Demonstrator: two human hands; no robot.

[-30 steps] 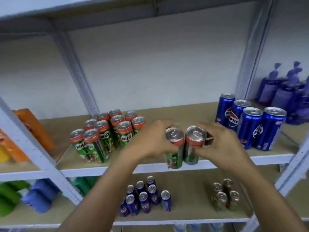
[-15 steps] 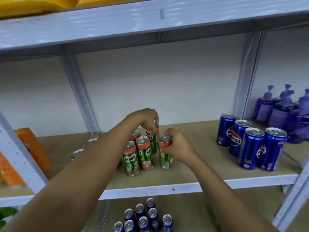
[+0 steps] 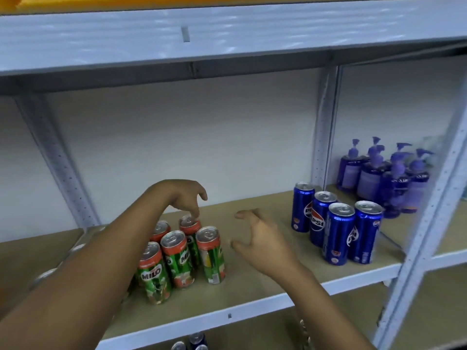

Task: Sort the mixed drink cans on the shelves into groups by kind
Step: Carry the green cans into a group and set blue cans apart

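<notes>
On the beige board shelf [image 3: 252,281], the green-and-red Milo drink cans [image 3: 177,258] stand upright in a tight cluster — 5 show clearly, more sit hidden behind the forearm. The left hand [image 3: 185,198] hangs over the rear can [image 3: 190,223], fingers loosely curled, fingertips touching or just above its lid, gripping nothing. The right hand [image 3: 260,238], just right of the Milo cluster, is spread in a can-wide curve and empty. 4 tall blue Pepsi cans [image 3: 336,231] stand well right of the Milo cluster — kinds kept apart, likely deliberately.
</notes>
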